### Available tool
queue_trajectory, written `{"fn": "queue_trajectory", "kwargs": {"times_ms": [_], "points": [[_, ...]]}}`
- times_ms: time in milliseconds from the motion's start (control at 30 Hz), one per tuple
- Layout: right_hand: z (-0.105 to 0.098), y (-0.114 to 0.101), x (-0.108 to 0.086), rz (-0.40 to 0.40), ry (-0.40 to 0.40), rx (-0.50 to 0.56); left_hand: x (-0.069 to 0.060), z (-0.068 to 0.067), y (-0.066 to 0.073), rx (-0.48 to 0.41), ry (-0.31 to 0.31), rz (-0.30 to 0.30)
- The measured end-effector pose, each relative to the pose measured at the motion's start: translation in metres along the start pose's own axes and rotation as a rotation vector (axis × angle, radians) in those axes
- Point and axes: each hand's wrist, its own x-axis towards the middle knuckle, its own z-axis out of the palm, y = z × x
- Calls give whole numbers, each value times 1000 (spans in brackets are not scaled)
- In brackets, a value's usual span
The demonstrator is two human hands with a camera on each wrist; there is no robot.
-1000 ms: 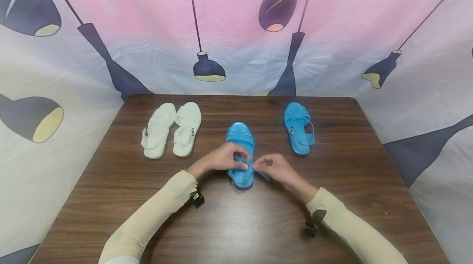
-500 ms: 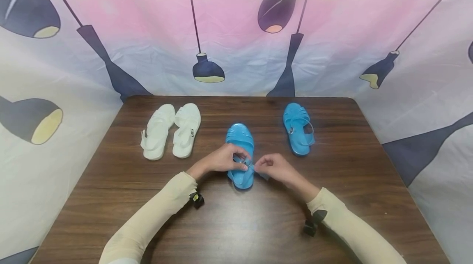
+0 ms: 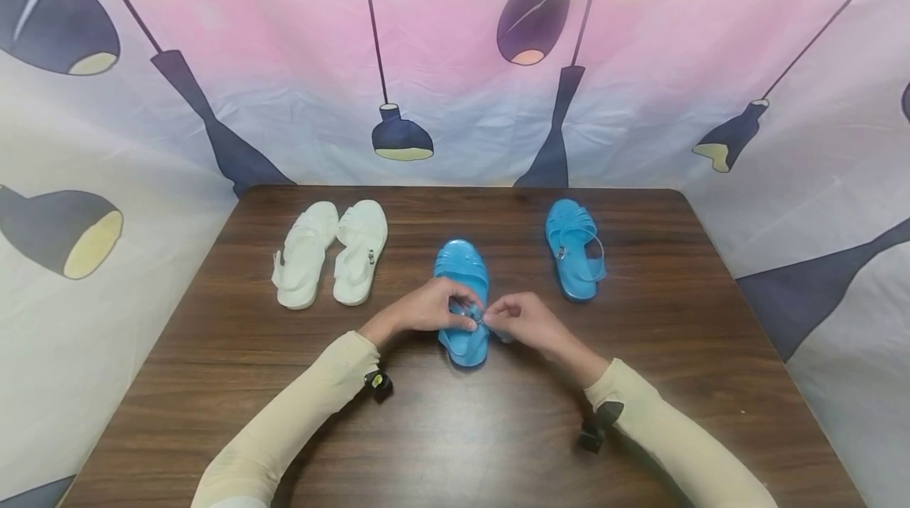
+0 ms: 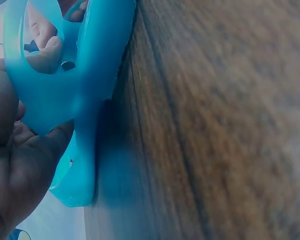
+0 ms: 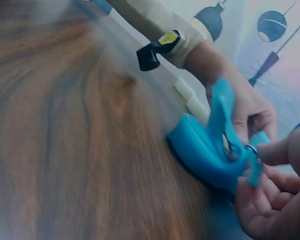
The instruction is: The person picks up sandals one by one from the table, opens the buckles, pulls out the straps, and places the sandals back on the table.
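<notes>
A glossy blue jelly sandal (image 3: pixel 460 259) lies toe-away in the middle of the wooden table. My left hand (image 3: pixel 430 304) grips its upper from the left side, with finger and thumb by the metal buckle (image 5: pixel 251 149). From the right, my right hand (image 3: pixel 526 320) pinches the free end of the blue ankle strap (image 5: pixel 255 172) close to that buckle. Seen from the left wrist, the thumb and fingers of my left hand (image 4: pixel 20 175) hold the cut-out side of the sandal. How far the strap runs through the buckle is partly hidden by fingers.
The other blue sandal (image 3: pixel 577 251) stands at the back right, its strap looped behind. Two white sandals (image 3: pixel 302 255) sit side by side at the back left. A cloth printed with lamps (image 3: pixel 455 34) hangs behind the brown table (image 3: pixel 455 445).
My right hand has shifted slightly left, closer to the buckle, still pinching the strap. My left hand and the sandal stay almost in place.
</notes>
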Motion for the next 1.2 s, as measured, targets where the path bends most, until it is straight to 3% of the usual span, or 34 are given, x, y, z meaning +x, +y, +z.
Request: {"fn": "queue_trajectory", "kwargs": {"times_ms": [233, 400, 667, 967, 1200], "points": [[-6, 6, -4, -9, -40, -37, 1, 1, 0, 9, 3, -10], [-1, 3, 0, -20, 10, -21, 1, 1, 1, 5, 10, -16], [4, 0, 2, 27, 63, -7, 1, 3, 0, 17, 22, -24], [3, -1, 3, 70, 9, 74, 0, 4, -1, -1, 29, -32], [4, -2, 2, 66, 14, 80, 0, 4, 0, -8, 36, -29]]}}
